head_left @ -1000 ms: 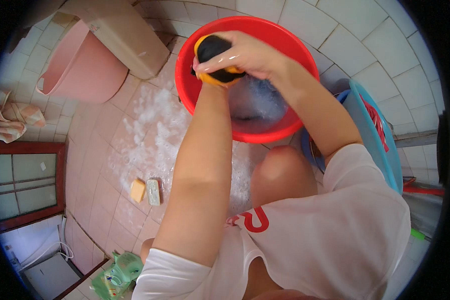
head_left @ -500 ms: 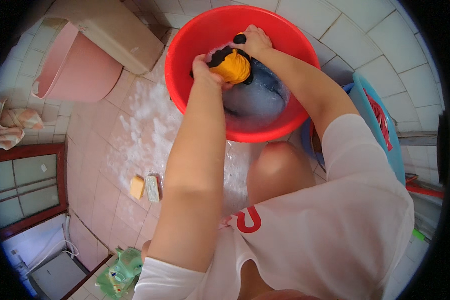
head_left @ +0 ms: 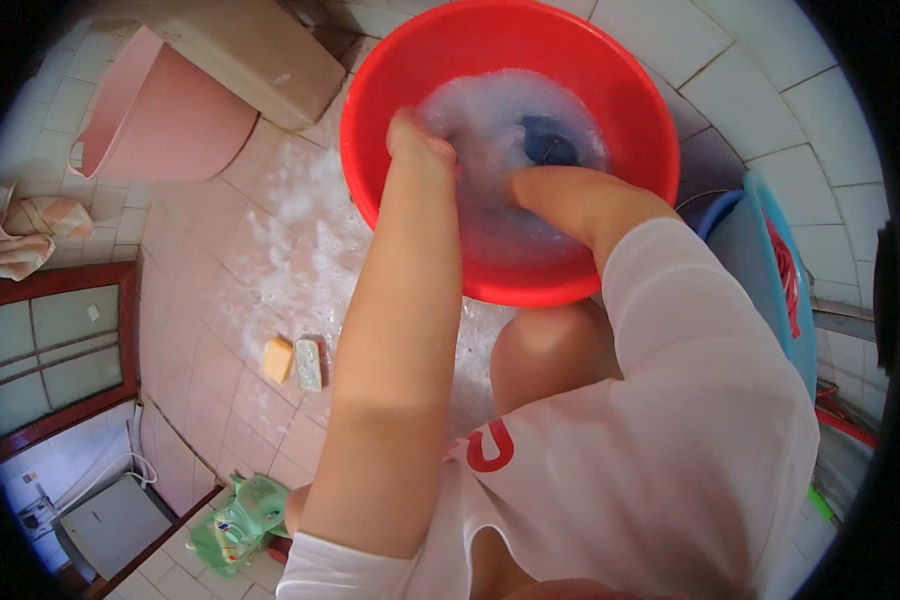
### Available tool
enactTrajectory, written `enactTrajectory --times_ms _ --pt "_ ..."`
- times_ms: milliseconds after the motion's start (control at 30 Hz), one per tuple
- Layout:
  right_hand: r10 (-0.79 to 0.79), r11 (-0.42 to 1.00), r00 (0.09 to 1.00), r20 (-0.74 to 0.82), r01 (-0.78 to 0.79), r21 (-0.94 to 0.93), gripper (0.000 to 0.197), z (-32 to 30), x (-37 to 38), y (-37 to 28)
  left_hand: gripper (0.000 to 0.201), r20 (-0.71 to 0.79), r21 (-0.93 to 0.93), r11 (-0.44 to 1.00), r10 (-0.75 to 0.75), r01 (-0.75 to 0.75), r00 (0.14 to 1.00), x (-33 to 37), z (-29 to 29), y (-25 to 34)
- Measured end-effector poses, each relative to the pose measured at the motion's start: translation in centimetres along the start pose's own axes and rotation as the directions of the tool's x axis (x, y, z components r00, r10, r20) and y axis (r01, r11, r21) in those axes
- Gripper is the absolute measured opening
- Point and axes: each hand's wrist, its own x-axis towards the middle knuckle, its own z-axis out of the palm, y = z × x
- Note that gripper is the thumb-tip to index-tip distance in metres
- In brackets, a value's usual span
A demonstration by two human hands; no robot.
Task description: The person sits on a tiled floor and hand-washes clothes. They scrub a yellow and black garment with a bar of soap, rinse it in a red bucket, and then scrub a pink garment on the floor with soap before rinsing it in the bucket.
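Evidently both hands are down in the red basin [head_left: 635,90], which stands on the tiled floor [head_left: 185,320] close to the wall. The left hand [head_left: 420,142] is by the basin's left side, at the edge of the suds [head_left: 480,95], its fingers hidden; the right hand [head_left: 522,187] is sunk in the cloudy water [head_left: 500,235], so I cannot tell whether either is open or gripping. A dark blue cloth [head_left: 545,138] lies in the basin just beyond the right hand, partly under the surface. A hard push or quick lift could slop water over the rim, and weight on the near edge, which both arms cross, might tip or slide the basin. Foam [head_left: 300,250] on the floor beside it could make a foot slip, and the yellow soap [head_left: 278,361] and grey soap [head_left: 310,365], lying loose, might skid if kicked. The knee [head_left: 550,360], so near the basin, could knock it, and the right sleeve [head_left: 655,270] could get wet if that arm went deeper
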Motion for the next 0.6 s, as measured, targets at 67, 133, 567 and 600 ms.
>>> enactTrajectory --times_ms 67,133,567,600 --pt "-0.040 0.999 0.996 0.085 0.040 0.008 0.048 -4.8 -2.0 -0.7 0.064 -0.009 0.035 0.999 -0.012 0.012 1.000 0.3 0.2 -0.5" --pt "-0.067 0.980 0.997 0.043 0.058 0.191 0.047 -9.9 -4.6 -0.2 0.066 0.080 0.083 0.995 0.056 -0.062 0.995 -0.3 0.6 -1.3" --pt "-0.246 0.143 0.826 -0.507 0.548 0.824 0.041 -15.6 -18.7 -8.7 0.057 0.805 -0.081 0.968 -0.077 0.238 0.589 -2.9 0.3 -1.0" --pt "-0.109 0.296 0.852 -0.512 0.519 0.802 0.045 -14.6 -17.9 -9.2 0.053 0.874 -0.123 0.957 -0.022 0.264 0.485 -0.1 0.5 -1.5"
